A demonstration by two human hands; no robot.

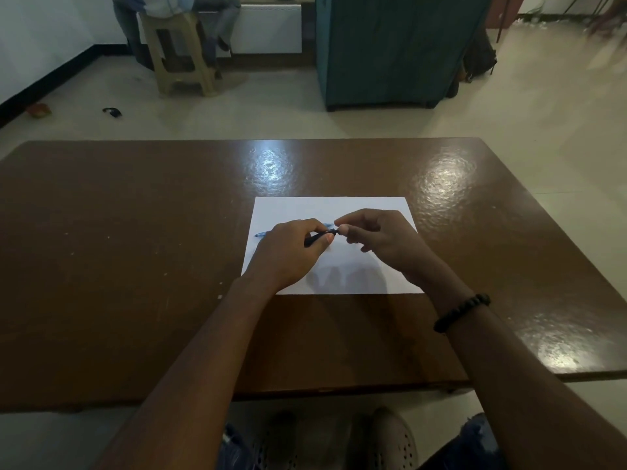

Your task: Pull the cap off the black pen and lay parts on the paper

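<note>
A white sheet of paper lies on the brown table. My left hand hovers over the sheet's left part and grips a thin black pen-like object between thumb and fingers. My right hand is just to its right, and its thumb and forefinger pinch the black object's right end. A blue pen lies on the paper behind my left hand, mostly hidden by it. A dark bead bracelet circles my right wrist.
Beyond the table stand a beige plastic stool with a seated person's legs and a dark teal cabinet. A small black item lies on the tiled floor. My shoes show below the table's near edge.
</note>
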